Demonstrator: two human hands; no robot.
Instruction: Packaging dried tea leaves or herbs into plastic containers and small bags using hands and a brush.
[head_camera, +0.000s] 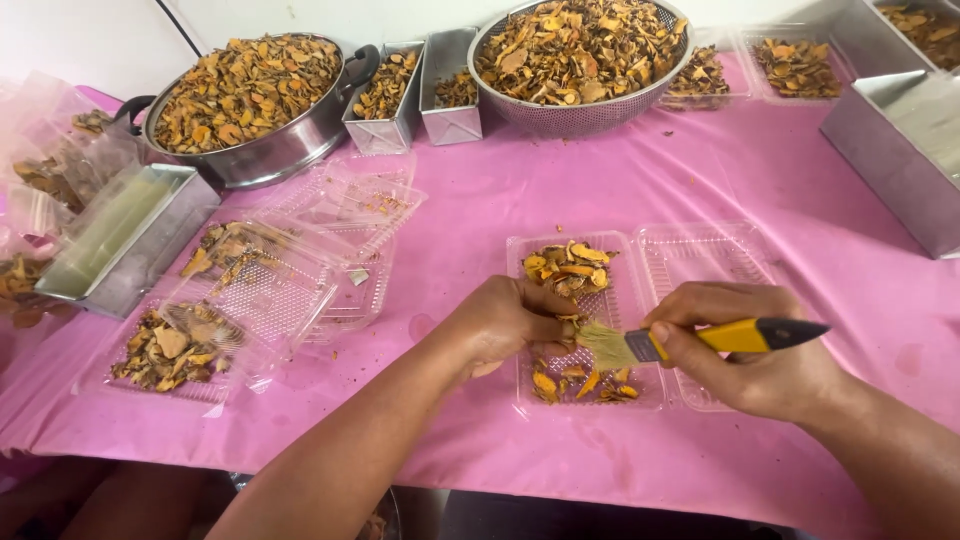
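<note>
My right hand (755, 345) grips a small brush (700, 340) with a yellow and black handle, its pale bristles pointing left. My left hand (505, 320) pinches a dried orange-brown slice right at the bristle tips, over an open clear plastic clamshell box (650, 300) on the pink tablecloth (600, 180). The box's left half holds dried orange slices (568, 268) at its far and near ends. Its right half, the lid, is bare.
At left lie more clear clamshell boxes (250, 290), some with dried slices. A steel pot (250, 100) and a mesh bowl (580, 60) heaped with slices stand at the back, with small steel tins (385, 95) between. Steel trays (900, 160) sit at right and left.
</note>
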